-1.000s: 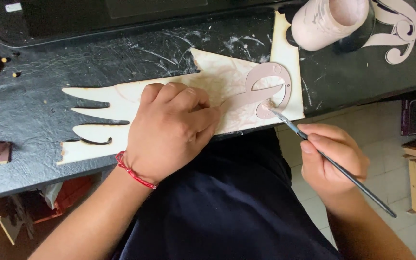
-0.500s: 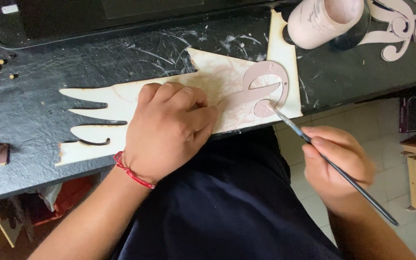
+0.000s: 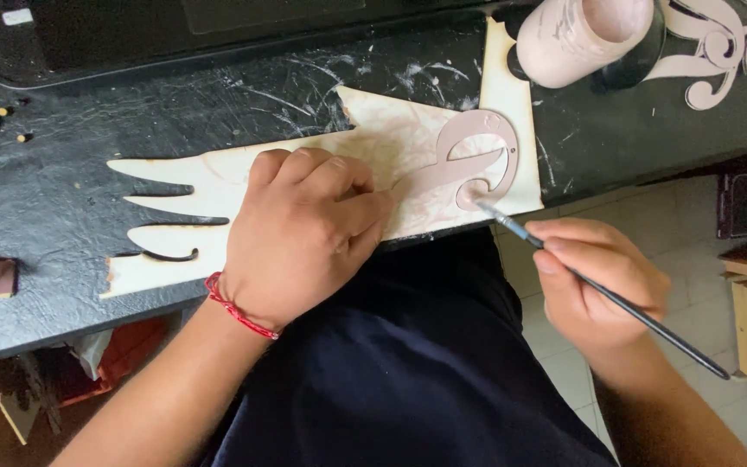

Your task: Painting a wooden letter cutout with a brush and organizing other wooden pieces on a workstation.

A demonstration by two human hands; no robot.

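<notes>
Painting a curled cutout on the black tabletop [image 3: 71,216]

The left hand [image 3: 300,233] presses flat, fingers spread, on the pale wooden board [image 3: 408,143]; the right hand [image 3: 598,281] has fingers pinched round a thin paintbrush [image 3: 603,290], tip touching the pinkish curled cutout [image 3: 477,164].

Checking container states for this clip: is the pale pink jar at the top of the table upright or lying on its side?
Tipped. The jar lies on its side on the black table, its open mouth facing right. Contents cannot be seen.

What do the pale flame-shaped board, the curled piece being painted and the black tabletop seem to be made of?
Flame-shaped board: thin plywood or similar, likely; bare pale face, dark cut edges. Curled piece: probably the same sheet, coated matte pinkish-beige; the brush in the right hand touches it. Tabletop: black leathery-looking covering, grained, paint-smeared.
</notes>
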